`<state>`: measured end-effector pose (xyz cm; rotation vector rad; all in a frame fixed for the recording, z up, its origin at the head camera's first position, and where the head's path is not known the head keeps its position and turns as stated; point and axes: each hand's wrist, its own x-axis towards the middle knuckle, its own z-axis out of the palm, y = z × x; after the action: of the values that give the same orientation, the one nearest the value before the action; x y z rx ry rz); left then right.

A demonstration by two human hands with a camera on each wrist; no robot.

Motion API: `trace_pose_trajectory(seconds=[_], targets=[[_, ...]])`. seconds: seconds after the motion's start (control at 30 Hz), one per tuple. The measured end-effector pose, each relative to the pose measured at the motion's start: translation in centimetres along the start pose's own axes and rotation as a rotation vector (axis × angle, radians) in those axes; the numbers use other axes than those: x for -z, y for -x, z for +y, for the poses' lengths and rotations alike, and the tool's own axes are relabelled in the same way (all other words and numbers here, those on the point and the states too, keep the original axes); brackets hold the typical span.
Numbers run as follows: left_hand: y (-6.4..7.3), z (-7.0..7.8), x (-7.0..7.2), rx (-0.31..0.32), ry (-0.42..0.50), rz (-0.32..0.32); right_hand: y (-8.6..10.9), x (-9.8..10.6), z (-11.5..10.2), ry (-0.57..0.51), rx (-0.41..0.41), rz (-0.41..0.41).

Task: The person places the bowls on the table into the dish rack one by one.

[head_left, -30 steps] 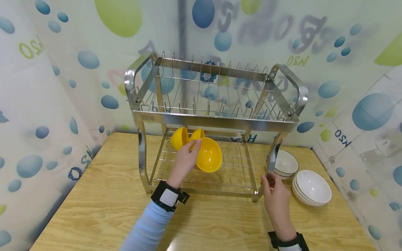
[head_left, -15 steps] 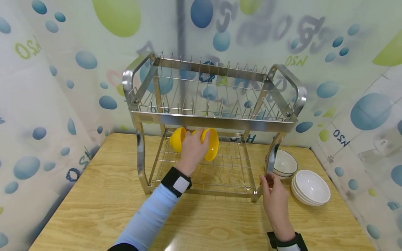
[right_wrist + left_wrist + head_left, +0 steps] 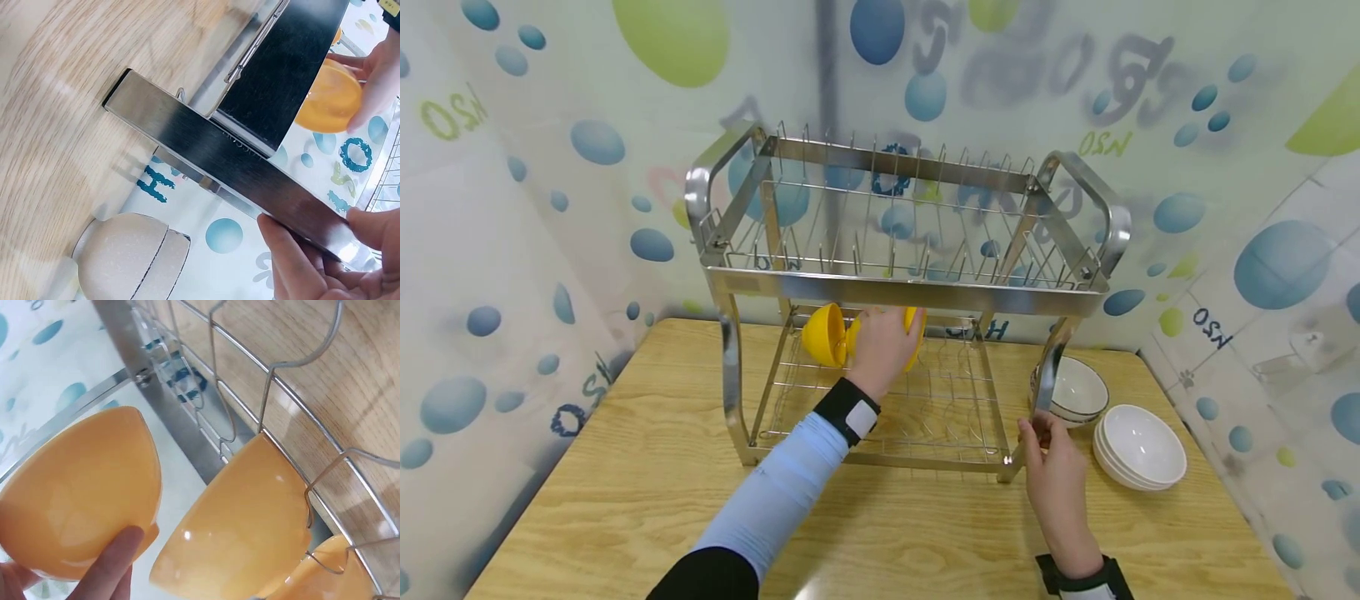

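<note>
My left hand (image 3: 883,350) holds a yellow bowl (image 3: 81,494) above the lower tier of a metal dish rack (image 3: 910,292); in the head view the hand hides most of it. Two more yellow bowls lean on their sides in that tier at the left: one shows plainly (image 3: 823,335), the other (image 3: 237,525) is partly hidden behind my hand in the head view. The held bowl is apart from the bowl beside it in the left wrist view. My right hand (image 3: 1058,479) grips the rack's front right leg (image 3: 231,162) between thumb and fingers.
Right of the rack stand a stack of white bowls (image 3: 1142,450) and a dark-rimmed bowl (image 3: 1081,390) behind it. The upper tier's wire dividers (image 3: 895,225) overhang the lower tier. A patterned curtain (image 3: 550,208) hangs behind the wooden table (image 3: 940,533).
My left hand has carried the yellow bowl back and rightward into the lower tier, turning it from facing forward to edge-on. The right hand has kept its grip on the leg.
</note>
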<state>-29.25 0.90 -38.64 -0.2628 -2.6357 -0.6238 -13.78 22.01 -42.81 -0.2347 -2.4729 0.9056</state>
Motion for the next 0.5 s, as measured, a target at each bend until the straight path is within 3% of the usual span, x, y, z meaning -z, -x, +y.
trace_pose_trajectory(seconds=[0.23, 0.37, 0.5], targets=[[-1.5, 0.2, -2.2, -0.080, -0.135, 0.023, 0.0, 0.0, 0.0, -0.002, -0.007, 0.000], [-1.5, 0.2, -2.7, -0.068, -0.188, -0.010, 0.1, -0.1, 0.0, -0.003, -0.017, -0.007], [-1.5, 0.3, -2.9, -0.037, -0.184, -0.063, 0.1, -0.1, 0.0, -0.002, -0.010, -0.002]])
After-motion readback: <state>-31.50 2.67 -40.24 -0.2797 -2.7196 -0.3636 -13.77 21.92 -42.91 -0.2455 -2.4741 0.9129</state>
